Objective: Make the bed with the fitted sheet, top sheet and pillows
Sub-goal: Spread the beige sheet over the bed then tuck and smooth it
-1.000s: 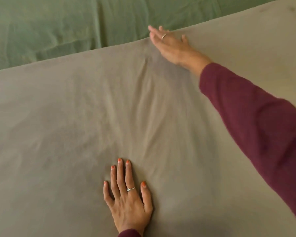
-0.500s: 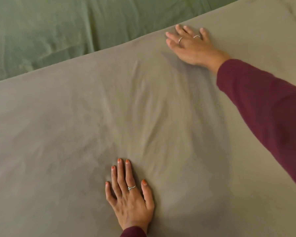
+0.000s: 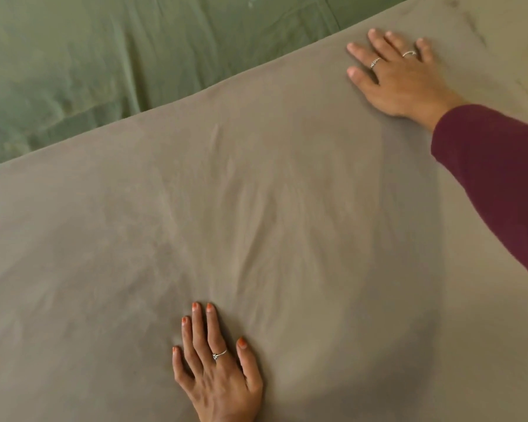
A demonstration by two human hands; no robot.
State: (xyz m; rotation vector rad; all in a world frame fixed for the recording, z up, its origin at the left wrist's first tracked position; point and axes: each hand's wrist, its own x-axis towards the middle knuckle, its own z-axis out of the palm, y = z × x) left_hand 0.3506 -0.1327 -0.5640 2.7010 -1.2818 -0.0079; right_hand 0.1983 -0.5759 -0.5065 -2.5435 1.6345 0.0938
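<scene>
Top sheet (image 3: 287, 223): taupe, creased, over green fitted sheet (image 3: 104, 56)
Left hand (image 3: 217, 370): flat, pressing near edge
Right hand (image 3: 400, 74): flat, fingers spread, far edge

Both my palms are flat on the tan top sheet (image 3: 287, 208): left hand (image 3: 217, 370) near me, right hand (image 3: 400, 77) far right by its edge, green fitted sheet (image 3: 119, 56) beyond.

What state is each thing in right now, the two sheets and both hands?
Taupe top sheet: spread flat, faint wrinkles mid-sheet.
Green fitted sheet: uncovered beyond the taupe edge, creased.
Left hand: open, palm flat on taupe sheet.
Right hand: open, fingers spread, pressing near the sheet's far edge.
</scene>
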